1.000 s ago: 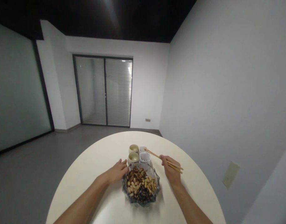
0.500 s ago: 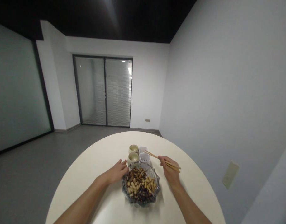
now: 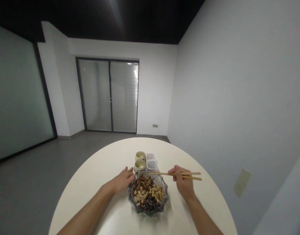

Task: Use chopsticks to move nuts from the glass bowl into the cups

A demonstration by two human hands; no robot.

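A scalloped glass bowl (image 3: pixel 150 213) holds heaps of snacks: brown seeds (image 3: pixel 143 183), pale nuts in shells (image 3: pixel 140 197), golden pieces (image 3: pixel 157 192) and dark pieces (image 3: pixel 151 204). My left hand (image 3: pixel 124 179) rests at the bowl's left rim, fingers stretched out and holding nothing. A pair of wooden chopsticks (image 3: pixel 189 176) is gripped in my right hand (image 3: pixel 183 181), to the right of the bowl. Their tips lie over the bowl's far part, near the seeds. Whether anything is between the tips is too small to tell.
Behind the bowl stand two pale green cups (image 3: pixel 140 165) and two white square containers (image 3: pixel 152 165), the nearer with a few dark bits inside. Everything sits on a round cream table (image 3: pixel 110 153). A white wall (image 3: pixel 225 98) rises on the right.
My right hand has brought the chopstick tips from the far white container back toward me, over the bowl's far part. The chopsticks now lie more level. My left hand has stayed put.
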